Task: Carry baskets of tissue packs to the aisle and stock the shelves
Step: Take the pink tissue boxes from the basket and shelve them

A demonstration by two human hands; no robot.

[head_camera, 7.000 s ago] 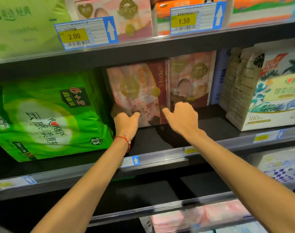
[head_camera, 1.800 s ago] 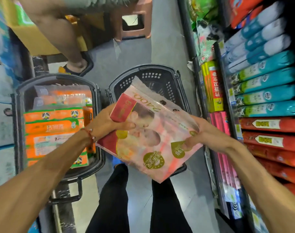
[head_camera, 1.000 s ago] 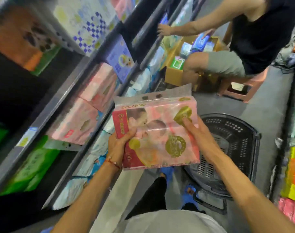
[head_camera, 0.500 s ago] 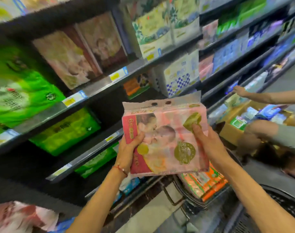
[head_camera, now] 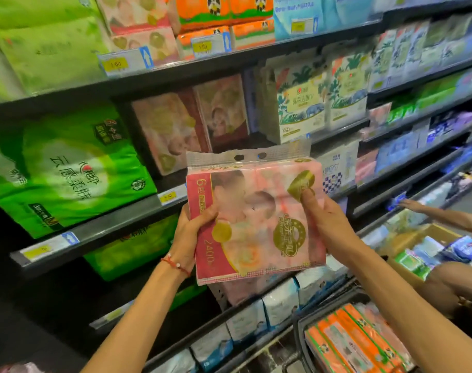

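I hold a pink tissue pack [head_camera: 253, 219] with gold emblems upright in front of the shelves. My left hand [head_camera: 191, 232] grips its red left edge, thumb on the front. My right hand [head_camera: 326, 222] grips its right side, thumb on a gold heart. Behind it, two matching pink packs [head_camera: 186, 127] stand deep on the middle shelf [head_camera: 95, 232], with dark open room in front of them. A black basket [head_camera: 304, 327] at the lower right holds several orange tissue packs [head_camera: 355, 340].
Big green tissue packs [head_camera: 68, 168] fill the shelf's left part; white leaf-print packs [head_camera: 302, 103] stand to the right. Price tags line the shelf rails. Another person's hand [head_camera: 412, 204] reaches to a lower shelf at the right, beside a cardboard box [head_camera: 417, 246] of goods.
I took the pink pack from a basket on the floor, turned to the shelves and raised it. Since half a second ago it is closer to the middle shelf.
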